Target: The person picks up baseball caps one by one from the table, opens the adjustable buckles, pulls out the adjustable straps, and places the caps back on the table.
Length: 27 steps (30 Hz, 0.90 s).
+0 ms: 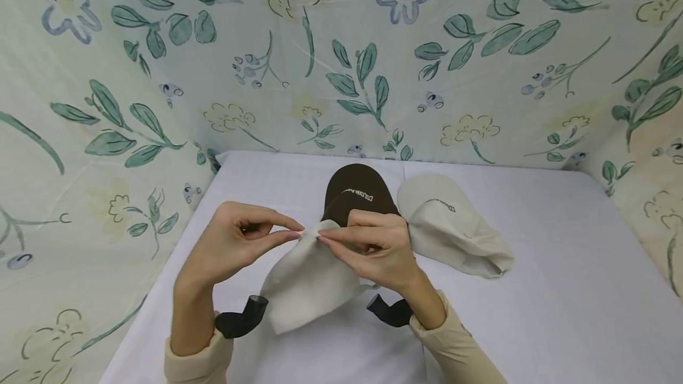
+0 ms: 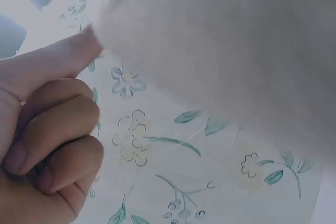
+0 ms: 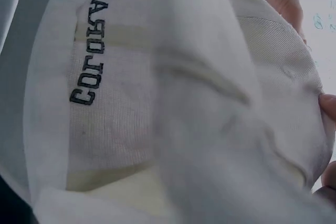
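Observation:
An off-white cap [image 1: 315,289] hangs between both hands, above the near part of the table. My left hand [image 1: 237,242] pinches its top edge between thumb and forefinger. Close beside it, my right hand [image 1: 376,245] pinches the same edge. In the left wrist view the cap [image 2: 226,45] is a large blurred pale shape, and the other fingers of the left hand [image 2: 58,119] are curled in. Dark embroidered lettering [image 3: 94,45] shows on the cap fabric [image 3: 278,61] in the right wrist view, with fingertips at the right edge.
A dark brown cap [image 1: 357,185] with white lettering lies behind the hands, partly covered by the right one. To its right lies a second off-white cap [image 1: 453,224]. A white cloth [image 1: 555,289] covers the table, and floral fabric [image 1: 299,76] hangs behind and at both sides.

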### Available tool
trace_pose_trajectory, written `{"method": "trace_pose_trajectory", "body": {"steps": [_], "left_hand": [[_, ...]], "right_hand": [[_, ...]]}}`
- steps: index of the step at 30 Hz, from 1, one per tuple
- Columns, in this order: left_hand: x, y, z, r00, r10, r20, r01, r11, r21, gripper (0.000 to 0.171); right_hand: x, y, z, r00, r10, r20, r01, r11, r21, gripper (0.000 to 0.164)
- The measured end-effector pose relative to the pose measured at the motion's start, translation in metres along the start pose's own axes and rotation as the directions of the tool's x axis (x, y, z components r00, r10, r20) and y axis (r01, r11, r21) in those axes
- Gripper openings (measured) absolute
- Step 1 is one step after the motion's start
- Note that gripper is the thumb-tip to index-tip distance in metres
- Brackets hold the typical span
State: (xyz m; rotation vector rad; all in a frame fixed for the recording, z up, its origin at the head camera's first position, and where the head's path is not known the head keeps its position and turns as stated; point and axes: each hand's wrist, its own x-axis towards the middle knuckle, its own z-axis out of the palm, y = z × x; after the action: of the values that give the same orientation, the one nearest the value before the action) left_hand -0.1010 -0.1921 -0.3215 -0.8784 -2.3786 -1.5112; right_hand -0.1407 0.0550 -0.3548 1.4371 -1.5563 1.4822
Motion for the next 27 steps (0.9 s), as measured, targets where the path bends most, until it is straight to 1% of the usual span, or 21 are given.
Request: {"method": "trace_pose_trajectory", "body": {"steps": [2,5,7,9,12,15,21,27], "left_hand": [[-0.001,-0.001,-0.002,0.999,-0.053,0.007,0.053,0.999,0.009,0.018],[-0.001,-0.001,-0.004,0.99,-0.137,0.038,0.137,0.99,-0.008,0.018],[0.0,-0.002,-0.004,0.985,-0.163,0.058,0.165,0.986,-0.035,0.018],[0.001,-0.002,-0.002,0.984,-0.165,0.063,0.169,0.984,-0.063,0.018],[0.002,-0.004,0.003,0.988,-0.15,0.048,0.154,0.983,-0.102,0.019],[0.004,-0.005,0.007,0.987,-0.155,0.046,0.16,0.977,-0.14,0.02],[0.007,-0.006,0.012,0.978,-0.185,0.097,0.201,0.961,-0.192,0.016],[0.009,-0.007,0.014,0.969,-0.197,0.148,0.227,0.948,-0.225,0.013]], "right_hand": [[0.0,0.0,-0.002,1.0,0.0,-0.008,0.0,1.0,0.002,0.006],[0.0,-0.001,-0.005,1.0,0.008,-0.018,-0.008,1.0,0.0,0.004],[0.0,-0.001,-0.007,1.0,0.015,-0.027,-0.015,1.0,0.001,0.003],[0.0,-0.001,-0.008,0.999,0.022,-0.038,-0.022,1.0,0.002,0.003],[0.0,-0.002,-0.008,0.998,0.027,-0.054,-0.027,1.0,0.007,0.006],[0.001,-0.002,-0.009,0.997,0.026,-0.067,-0.026,1.0,0.004,0.008],[0.001,-0.003,-0.009,0.996,0.023,-0.085,-0.025,1.0,-0.015,0.007],[0.002,-0.004,-0.01,0.994,0.02,-0.106,-0.024,0.999,-0.035,0.007]]}}
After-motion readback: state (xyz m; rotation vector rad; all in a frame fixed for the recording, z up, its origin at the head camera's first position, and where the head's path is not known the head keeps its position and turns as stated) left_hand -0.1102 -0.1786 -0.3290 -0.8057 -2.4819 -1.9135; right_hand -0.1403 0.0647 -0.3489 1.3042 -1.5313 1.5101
